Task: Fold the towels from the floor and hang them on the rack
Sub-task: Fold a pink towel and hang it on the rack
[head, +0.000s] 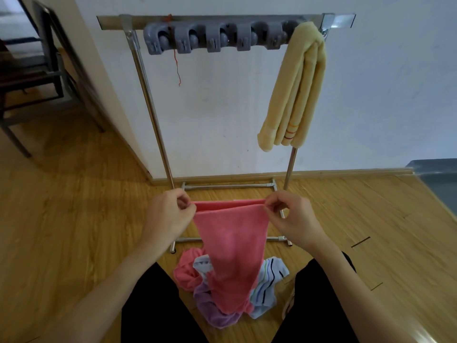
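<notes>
I hold a pink towel (232, 243) doubled over in front of me, its two top edges together. My left hand (168, 214) pinches the left corners and my right hand (291, 216) pinches the right corners. The towel hangs down to a pile on the floor: another pink towel (185, 271), a purple towel (210, 310) and a light blue striped towel (267, 280). The metal rack (148, 90) stands against the wall with a row of grey clips (215, 38) on its top bar. A folded yellow towel (296, 90) hangs at the bar's right end.
My knees in black trousers (153, 305) flank the pile on the wooden floor (74, 219). A dark metal chair frame (37, 75) stands at the far left past the wall corner. A grey box edge (437, 179) sits at the right.
</notes>
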Demonstrator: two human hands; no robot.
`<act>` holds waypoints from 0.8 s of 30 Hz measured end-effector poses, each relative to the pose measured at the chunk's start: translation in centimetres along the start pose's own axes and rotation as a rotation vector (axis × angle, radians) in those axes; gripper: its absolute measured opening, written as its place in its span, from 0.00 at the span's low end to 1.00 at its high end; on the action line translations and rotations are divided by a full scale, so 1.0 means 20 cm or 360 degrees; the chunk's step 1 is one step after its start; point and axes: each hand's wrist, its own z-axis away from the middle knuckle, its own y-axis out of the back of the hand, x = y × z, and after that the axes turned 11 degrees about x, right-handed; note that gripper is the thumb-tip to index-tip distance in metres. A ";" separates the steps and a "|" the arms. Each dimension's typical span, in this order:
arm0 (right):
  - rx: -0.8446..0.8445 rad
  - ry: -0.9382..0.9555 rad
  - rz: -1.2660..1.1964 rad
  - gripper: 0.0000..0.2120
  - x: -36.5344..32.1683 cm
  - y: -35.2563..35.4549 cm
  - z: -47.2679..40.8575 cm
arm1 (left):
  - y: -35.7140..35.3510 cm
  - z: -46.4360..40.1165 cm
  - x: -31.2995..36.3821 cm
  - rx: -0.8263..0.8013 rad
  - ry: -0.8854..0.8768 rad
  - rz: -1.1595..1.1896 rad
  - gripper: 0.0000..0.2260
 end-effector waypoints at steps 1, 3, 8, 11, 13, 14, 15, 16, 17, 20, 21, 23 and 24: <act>0.0030 -0.0004 0.0009 0.07 0.00 0.02 -0.01 | 0.01 -0.01 0.01 0.0022 -0.0054 -0.0011 0.03; 0.0088 -0.0006 0.0004 0.07 -0.01 0.04 -0.03 | 0.05 -0.02 0.05 0.0051 -0.0136 0.0013 0.05; 0.0320 -0.0065 -0.0132 0.08 -0.08 0.09 -0.09 | 0.13 -0.05 0.16 -0.0047 -0.0154 0.0308 0.11; 0.0442 -0.0122 -0.0210 0.09 -0.11 0.11 -0.14 | 0.17 -0.05 0.20 -0.0262 -0.0166 0.0597 0.13; 0.0430 -0.0116 -0.0186 0.10 -0.13 0.11 -0.17 | 0.19 -0.04 0.22 -0.0469 -0.0275 0.0671 0.14; 0.0395 -0.0099 -0.0139 0.11 -0.13 0.11 -0.18 | 0.19 -0.03 0.23 -0.0580 -0.0340 0.0662 0.15; 0.0345 -0.0071 -0.0072 0.12 -0.13 0.11 -0.19 | 0.20 -0.02 0.23 -0.0686 -0.0414 0.0627 0.17; 0.0280 -0.0029 0.0005 0.12 -0.13 0.11 -0.20 | 0.21 -0.02 0.23 -0.0786 -0.0500 0.0565 0.18; 0.0215 0.0021 0.0083 0.12 -0.13 0.11 -0.20 | 0.22 -0.02 0.22 -0.0879 -0.0597 0.0477 0.21; 0.0080 0.0105 0.0229 0.11 -0.12 0.10 -0.20 | 0.23 -0.03 0.20 -0.1054 -0.0899 0.0181 0.27; 0.0057 0.0112 0.0247 0.11 -0.11 0.09 -0.20 | 0.23 -0.03 0.19 -0.1089 -0.0967 0.0098 0.26; 0.0034 0.0133 0.0275 0.10 -0.12 0.07 -0.20 | 0.23 -0.03 0.20 -0.1151 -0.1081 -0.0045 0.22; 0.0028 0.0146 0.0283 0.10 -0.12 0.06 -0.19 | 0.22 -0.03 0.21 -0.1179 -0.1129 -0.0090 0.20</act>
